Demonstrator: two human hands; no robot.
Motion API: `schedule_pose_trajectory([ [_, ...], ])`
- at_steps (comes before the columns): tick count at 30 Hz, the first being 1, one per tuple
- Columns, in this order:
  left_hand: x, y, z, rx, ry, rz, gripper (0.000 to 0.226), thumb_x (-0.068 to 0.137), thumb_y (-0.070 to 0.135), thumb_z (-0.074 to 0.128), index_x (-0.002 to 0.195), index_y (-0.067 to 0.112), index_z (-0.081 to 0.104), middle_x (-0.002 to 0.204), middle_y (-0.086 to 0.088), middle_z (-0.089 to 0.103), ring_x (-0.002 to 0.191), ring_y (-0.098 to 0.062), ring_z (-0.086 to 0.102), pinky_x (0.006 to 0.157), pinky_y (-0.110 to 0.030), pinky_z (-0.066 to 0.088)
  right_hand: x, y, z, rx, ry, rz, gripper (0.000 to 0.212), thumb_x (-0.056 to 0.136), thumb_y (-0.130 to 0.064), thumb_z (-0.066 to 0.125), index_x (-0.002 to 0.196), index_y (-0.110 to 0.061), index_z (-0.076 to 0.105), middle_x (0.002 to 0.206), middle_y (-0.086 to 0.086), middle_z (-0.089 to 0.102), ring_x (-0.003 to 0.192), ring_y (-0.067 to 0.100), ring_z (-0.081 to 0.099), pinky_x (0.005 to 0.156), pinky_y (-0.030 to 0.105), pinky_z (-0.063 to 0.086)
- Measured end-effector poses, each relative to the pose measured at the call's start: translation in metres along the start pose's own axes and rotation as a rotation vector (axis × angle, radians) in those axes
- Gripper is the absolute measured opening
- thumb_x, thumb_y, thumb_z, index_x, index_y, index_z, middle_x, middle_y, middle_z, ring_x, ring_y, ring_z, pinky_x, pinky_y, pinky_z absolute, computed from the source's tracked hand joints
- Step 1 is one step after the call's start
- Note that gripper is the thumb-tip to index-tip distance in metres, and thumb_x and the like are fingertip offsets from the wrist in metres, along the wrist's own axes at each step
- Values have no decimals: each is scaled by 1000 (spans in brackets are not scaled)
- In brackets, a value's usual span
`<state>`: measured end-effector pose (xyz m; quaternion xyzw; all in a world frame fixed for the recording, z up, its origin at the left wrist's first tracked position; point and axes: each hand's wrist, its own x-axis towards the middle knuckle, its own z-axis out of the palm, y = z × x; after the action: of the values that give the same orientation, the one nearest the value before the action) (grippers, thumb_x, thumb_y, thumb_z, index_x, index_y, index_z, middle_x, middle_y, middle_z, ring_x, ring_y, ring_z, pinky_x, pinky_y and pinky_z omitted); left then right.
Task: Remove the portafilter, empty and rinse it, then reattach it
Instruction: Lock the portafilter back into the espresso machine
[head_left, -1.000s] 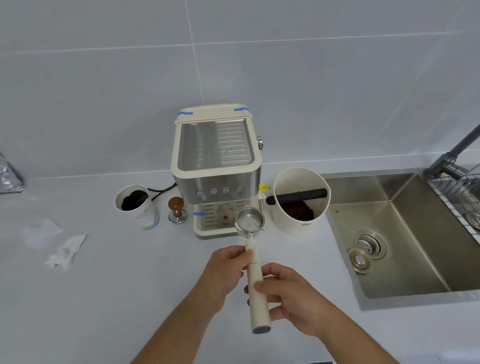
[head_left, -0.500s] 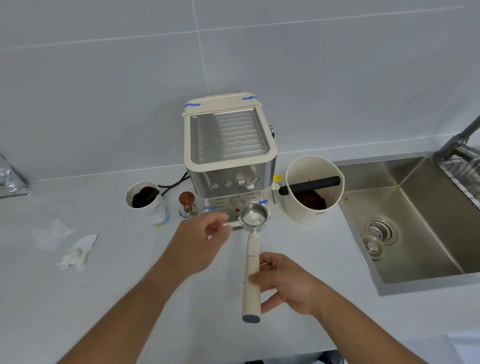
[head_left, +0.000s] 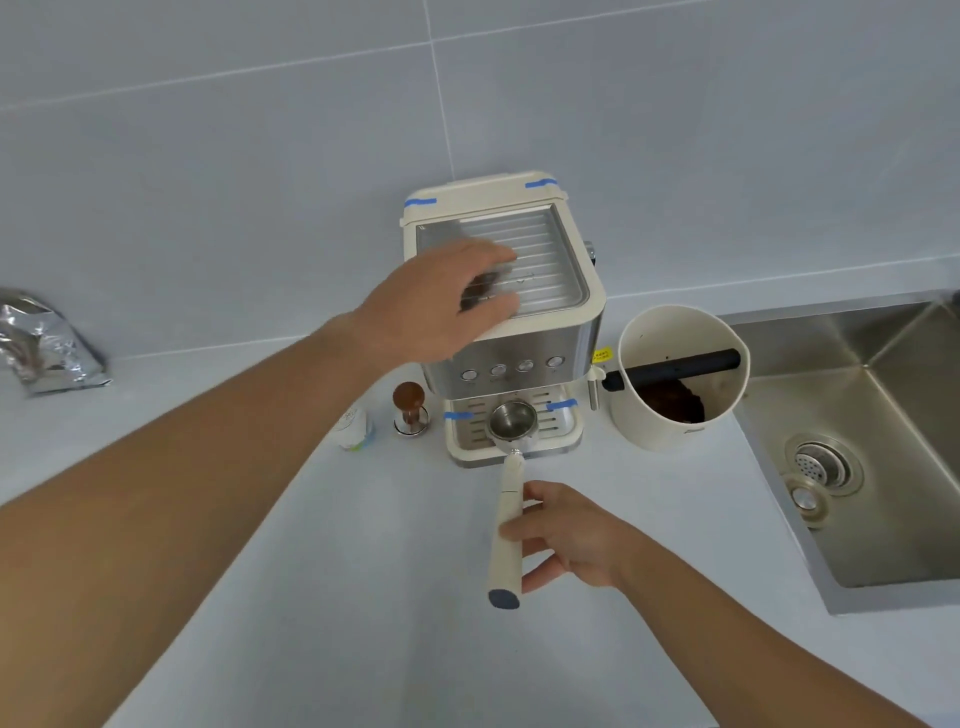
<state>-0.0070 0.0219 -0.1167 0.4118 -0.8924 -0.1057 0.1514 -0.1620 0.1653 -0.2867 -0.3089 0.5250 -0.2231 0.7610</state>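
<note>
The portafilter (head_left: 508, 512) has a cream handle and a clean steel basket, which hovers over the drip tray of the cream and steel espresso machine (head_left: 524, 332). My right hand (head_left: 563, 538) grips the handle near its middle, basket end pointing at the machine. My left hand (head_left: 444, 304) reaches over the machine's left front corner, fingers spread above the ribbed steel top. I cannot tell if it touches the top.
A cream knock box (head_left: 675, 379) with a black bar and spent grounds stands right of the machine. Beyond it lies the steel sink (head_left: 883, 467) with a drain. A wooden-topped tamper (head_left: 409, 410) and a cup (head_left: 354, 428) stand to the left; a foil bag (head_left: 47, 345) sits far left.
My left hand let go of the portafilter handle and rose up onto the machine's top. The portafilter, now in my right hand alone, moved closer under the machine's front.
</note>
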Motion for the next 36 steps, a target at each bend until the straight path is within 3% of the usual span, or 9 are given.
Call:
schedule_pose_trajectory([
  [3, 13, -7, 9, 13, -126, 21, 61, 92, 55, 47, 143, 22, 43, 144, -2, 49, 130, -21, 45, 108, -39, 35, 7, -5, 2, 9, -2, -5, 35, 83, -3, 73, 109, -21, 58, 112, 10, 65, 79, 21, 76, 61, 43, 62],
  [7, 18, -14, 17, 135, -151, 37, 69, 90, 64, 32, 147, 26, 36, 158, -3, 31, 143, -23, 30, 115, -48, 25, 11, -12, 1, 42, 2, -25, 40, 83, -3, 72, 116, -18, 56, 115, 13, 63, 95, 28, 72, 63, 45, 62],
  [22, 16, -16, 23, 131, -64, 40, 67, 88, 67, 33, 144, 31, 40, 156, 2, 36, 140, -21, 35, 114, -45, 26, 32, -38, -13, 124, 3, -180, 38, 84, -3, 67, 116, -22, 61, 104, 8, 66, 76, 19, 76, 62, 46, 62],
  [26, 17, -17, 23, 126, -61, 33, 67, 87, 68, 33, 144, 32, 40, 156, 3, 36, 141, -19, 34, 115, -44, 25, 38, -44, -7, 152, 5, -205, 43, 86, -1, 66, 125, -18, 57, 109, 9, 66, 86, 25, 73, 64, 48, 62],
  [30, 17, -17, 23, 122, -71, 28, 66, 88, 67, 33, 144, 33, 39, 156, 4, 35, 141, -19, 33, 115, -45, 24, 47, -47, 7, 201, -10, -226, 42, 85, 4, 66, 121, -18, 57, 113, 11, 61, 93, 31, 70, 62, 49, 62],
  [36, 15, -21, 24, 91, -71, 36, 59, 91, 56, 34, 145, 33, 39, 157, 3, 34, 142, -19, 31, 115, -43, 22, 61, -47, 28, 317, 9, -236, 48, 82, 6, 70, 121, -15, 53, 109, 11, 59, 90, 31, 70, 62, 50, 62],
])
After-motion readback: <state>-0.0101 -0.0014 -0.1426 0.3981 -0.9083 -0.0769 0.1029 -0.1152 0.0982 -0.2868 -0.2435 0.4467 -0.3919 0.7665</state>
